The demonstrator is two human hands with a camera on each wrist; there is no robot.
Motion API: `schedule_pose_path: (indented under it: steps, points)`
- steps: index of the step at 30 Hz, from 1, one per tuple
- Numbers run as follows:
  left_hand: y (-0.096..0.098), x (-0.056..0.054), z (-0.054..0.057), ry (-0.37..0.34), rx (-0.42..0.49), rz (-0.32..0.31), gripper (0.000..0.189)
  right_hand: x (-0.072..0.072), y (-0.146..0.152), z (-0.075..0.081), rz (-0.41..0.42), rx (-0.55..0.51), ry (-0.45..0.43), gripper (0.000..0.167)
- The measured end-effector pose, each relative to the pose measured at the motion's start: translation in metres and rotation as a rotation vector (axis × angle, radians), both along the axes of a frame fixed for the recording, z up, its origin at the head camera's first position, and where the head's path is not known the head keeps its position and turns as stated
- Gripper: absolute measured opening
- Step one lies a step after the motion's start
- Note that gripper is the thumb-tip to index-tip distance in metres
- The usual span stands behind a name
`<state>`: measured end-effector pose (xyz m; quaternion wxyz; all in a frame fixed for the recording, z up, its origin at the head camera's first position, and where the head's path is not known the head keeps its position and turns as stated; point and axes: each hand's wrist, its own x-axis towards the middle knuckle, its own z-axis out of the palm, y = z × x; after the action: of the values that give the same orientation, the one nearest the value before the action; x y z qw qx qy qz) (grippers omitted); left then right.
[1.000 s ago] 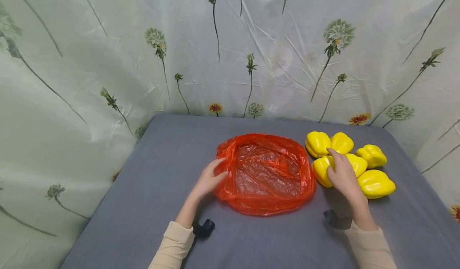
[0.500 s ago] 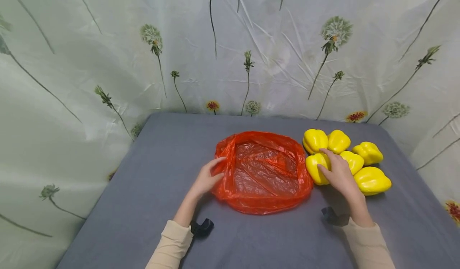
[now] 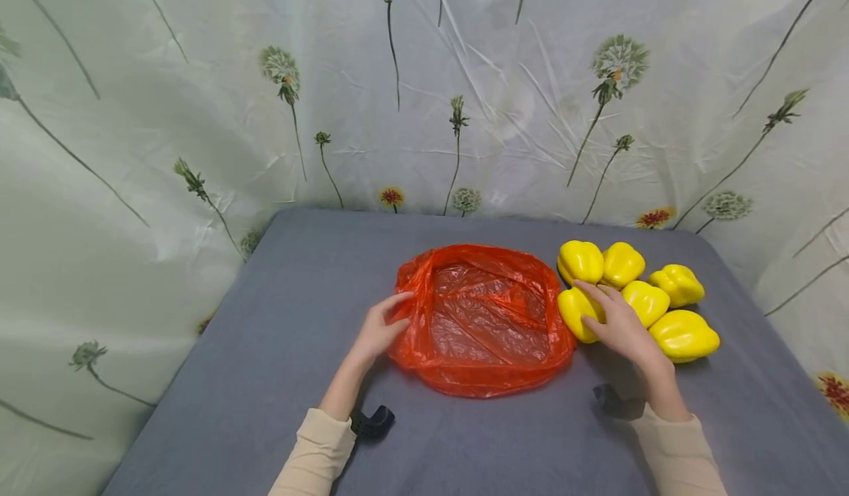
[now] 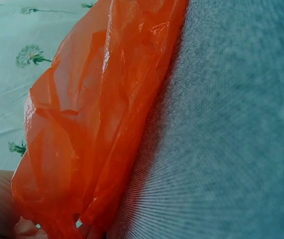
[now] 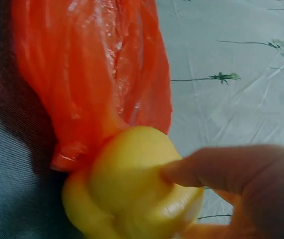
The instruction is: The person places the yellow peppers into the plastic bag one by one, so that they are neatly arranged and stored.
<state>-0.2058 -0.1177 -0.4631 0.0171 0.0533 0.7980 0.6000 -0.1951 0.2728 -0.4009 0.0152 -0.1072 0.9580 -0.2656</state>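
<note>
A thin red plastic bag (image 3: pixel 464 382) lies spread on the table with its mouth facing up. My left hand (image 3: pixel 379 332) holds its left side, and in the left wrist view the film bunches toward the fingers. At the bag's right edge my right hand (image 3: pixel 626 326) grips a yellow bell pepper (image 3: pixel 575 315). The thumb presses the near side of that pepper (image 5: pixel 132 184) in the right wrist view, while the other fingers are mostly hidden. Beside and behind the hand lie more yellow peppers, among them a long one (image 3: pixel 685 335) at the front right.
A grey cloth covers the table (image 3: pixel 298 282). Behind it hangs a pale curtain (image 3: pixel 517 113) printed with dandelions. Two more peppers stand at the back, one (image 3: pixel 580 262) close to the bag's far right corner. Dark wrist mounts show under both forearms.
My right hand has shifted slightly left and closed round the nearest pepper, which has moved a little toward the bag. My left hand stays at the bag's left side. The head view shifted slightly.
</note>
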Motion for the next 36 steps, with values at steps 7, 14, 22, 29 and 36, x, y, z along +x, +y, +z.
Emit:
schedule_pose_path:
  steps: [7, 14, 22, 29, 36]
  points:
    - [-0.001, 0.005, 0.006, -0.025, -0.008, -0.005, 0.045, 0.002, 0.006, 0.003, 0.092, -0.027, -0.037, 0.067]
    - [-0.001, 0.002, -0.002, -0.039, -0.018, 0.001, 0.044, 0.002, 0.011, 0.003, 0.081, -0.036, -0.001, 0.066]
    - [0.001, 0.002, -0.001, -0.049, -0.002, 0.007, 0.044, 0.006, 0.012, 0.006, 0.034, -0.055, 0.028, 0.066]
    - [0.002, 0.005, 0.001, -0.050, -0.001, -0.001, 0.044, 0.008, 0.007, 0.013, 0.022, -0.072, 0.091, 0.067]
    - [0.001, 0.006, 0.002, -0.073, 0.028, -0.002, 0.043, 0.007, -0.006, 0.012, -0.012, -0.148, 0.175, 0.068]
